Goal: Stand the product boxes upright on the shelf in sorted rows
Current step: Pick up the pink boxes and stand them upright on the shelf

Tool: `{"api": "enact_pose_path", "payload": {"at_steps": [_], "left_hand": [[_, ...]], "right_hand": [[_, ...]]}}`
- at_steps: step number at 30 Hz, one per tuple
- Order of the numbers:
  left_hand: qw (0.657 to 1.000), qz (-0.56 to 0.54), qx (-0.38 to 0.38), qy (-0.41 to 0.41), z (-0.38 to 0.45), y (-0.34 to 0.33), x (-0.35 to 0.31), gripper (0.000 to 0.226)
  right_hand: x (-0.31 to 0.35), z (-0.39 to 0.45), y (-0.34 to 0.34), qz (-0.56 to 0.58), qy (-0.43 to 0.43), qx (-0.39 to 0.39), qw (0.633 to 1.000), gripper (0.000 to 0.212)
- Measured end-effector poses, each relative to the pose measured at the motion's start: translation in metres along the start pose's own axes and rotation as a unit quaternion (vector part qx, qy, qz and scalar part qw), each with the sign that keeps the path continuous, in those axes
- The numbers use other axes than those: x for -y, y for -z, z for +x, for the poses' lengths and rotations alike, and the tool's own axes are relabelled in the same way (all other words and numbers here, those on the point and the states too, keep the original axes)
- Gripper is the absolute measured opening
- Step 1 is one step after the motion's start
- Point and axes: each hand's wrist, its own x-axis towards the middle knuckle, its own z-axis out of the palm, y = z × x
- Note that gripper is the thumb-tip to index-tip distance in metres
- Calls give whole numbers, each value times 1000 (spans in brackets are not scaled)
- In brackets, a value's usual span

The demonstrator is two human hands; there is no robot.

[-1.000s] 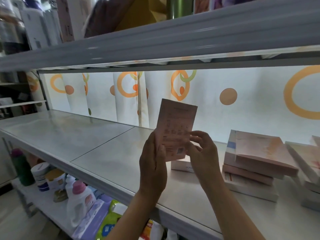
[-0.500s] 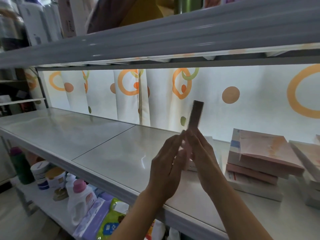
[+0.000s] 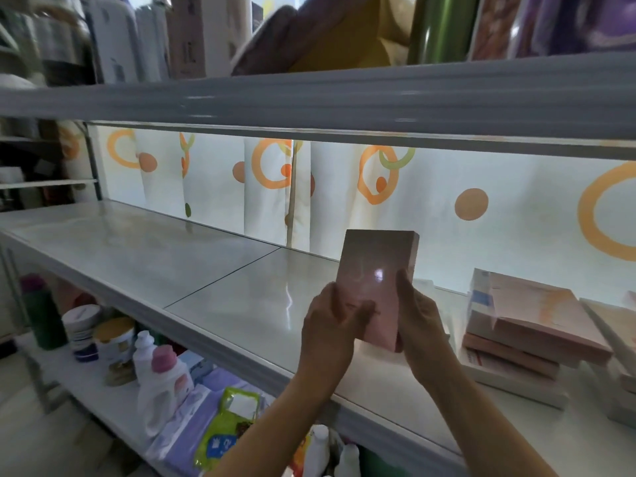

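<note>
1. Leftmost, on the lower shelf (image 3: 113, 404), stand a dark green bottle (image 3: 43, 315), two round tubs (image 3: 98, 335) with lids, and a white plastic bottle with a pink cap (image 3: 165, 380); flat purple packs (image 3: 192, 421) and a glossy green pouch (image 3: 223, 428) lie beside them.
2. Above runs the middle shelf (image 3: 165, 266), a smooth, pale, slightly shiny board with a thin seam across it; a white curtain with orange rings and dots (image 3: 344, 187) hangs in folds behind it.
3. Next comes the left hand (image 3: 330, 328), its fingers curled round the lower left edge of a pink box (image 3: 375, 287), thumb lying across the front.
4. That pink box is flat, rectangular and glossy, with a bright glint on its front; it is held upright over the middle shelf, its top corner tilted a little to the right. Whether its bottom edge touches the board cannot be told.
5. Then the right hand (image 3: 420, 318) grips the box's lower right edge, thumb on the front face, fingers hidden behind.
6. Farther right, a stack of flat pink and white boxes (image 3: 523, 335) lies on its side on the same shelf, more boxes (image 3: 616, 342) just beside it at the frame's edge.
</note>
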Motion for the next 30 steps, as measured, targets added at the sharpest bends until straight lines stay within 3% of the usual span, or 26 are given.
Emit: {"api": "enact_pose_path", "payload": {"at_steps": [2,5,7,10,14,18,30], "left_hand": [[999,-37,0,16,4,12,1,57],[995,-87,-42,13,15,27,7,40],[994,-70,-83,-4,28,31,17,27],[985,-38,-166,13,56,34,31,25],[981,-17,-191,25,87,30,31,19],[982,93,-166,9,101,21,48,20],[981,118,-155,12,103,18,58,18]], "right_hand": [[1,-4,-12,-50,41,-25,998,36],[-5,0,-33,-160,114,-75,978,47],[-12,18,-43,-248,141,-76,955,52],[-6,49,-57,-360,143,-77,918,48],[-6,79,-66,-366,135,-82,917,37],[-35,96,-58,-349,110,-93,926,27],[-48,107,-54,-360,110,-60,925,34]]}}
